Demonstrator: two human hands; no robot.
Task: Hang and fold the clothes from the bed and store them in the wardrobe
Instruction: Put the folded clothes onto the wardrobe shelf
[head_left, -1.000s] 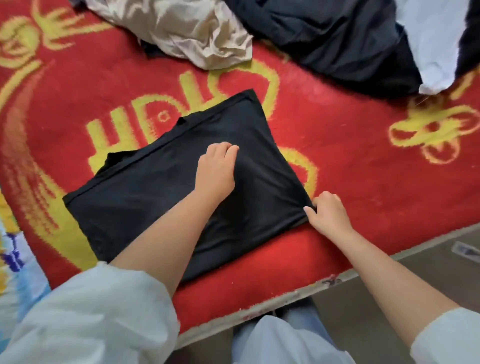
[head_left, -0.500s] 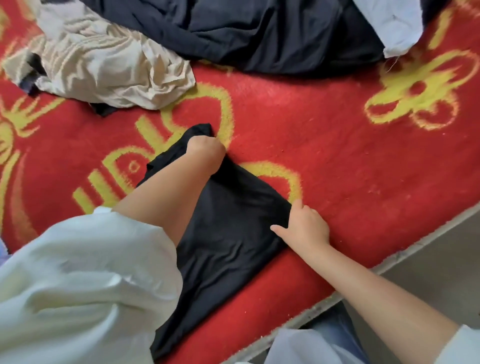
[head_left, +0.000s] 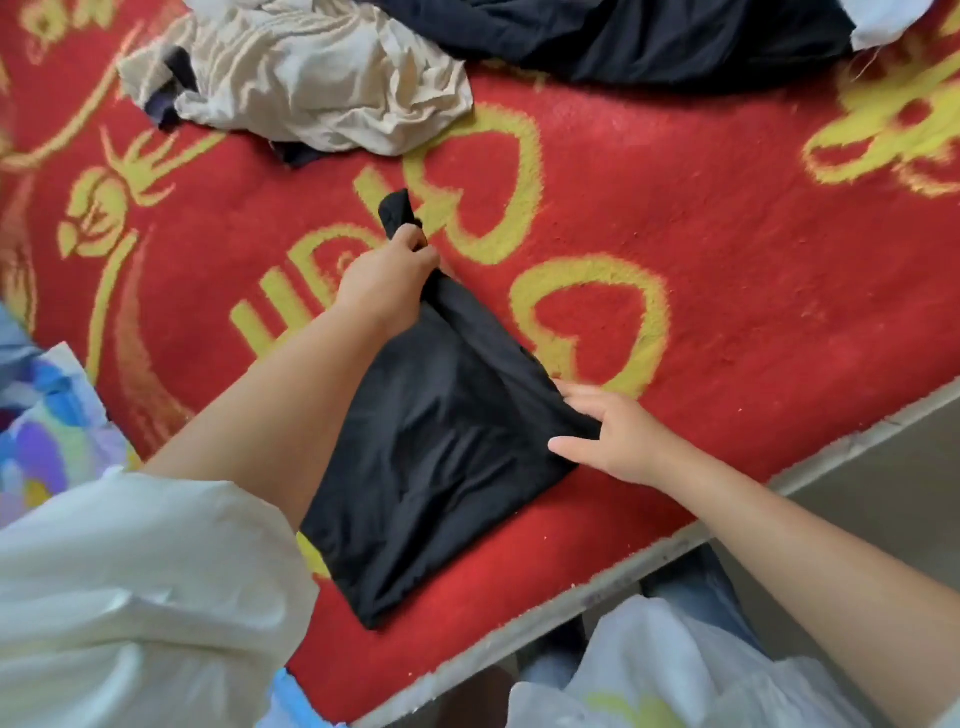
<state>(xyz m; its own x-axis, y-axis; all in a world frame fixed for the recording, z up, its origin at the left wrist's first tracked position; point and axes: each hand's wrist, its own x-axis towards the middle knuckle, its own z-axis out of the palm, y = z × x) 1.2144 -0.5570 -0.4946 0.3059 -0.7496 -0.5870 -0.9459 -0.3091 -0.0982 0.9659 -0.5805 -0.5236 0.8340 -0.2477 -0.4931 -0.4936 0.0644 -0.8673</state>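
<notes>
A home bedroom: a bed wearing a red blanket patterned with yellow hearts, crumpled beige clothing and dark garments lying loose upon it.

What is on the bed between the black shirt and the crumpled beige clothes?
Only bare red blanket with yellow letters lies between the black shirt and the beige clothes, as the head view shows.
</notes>
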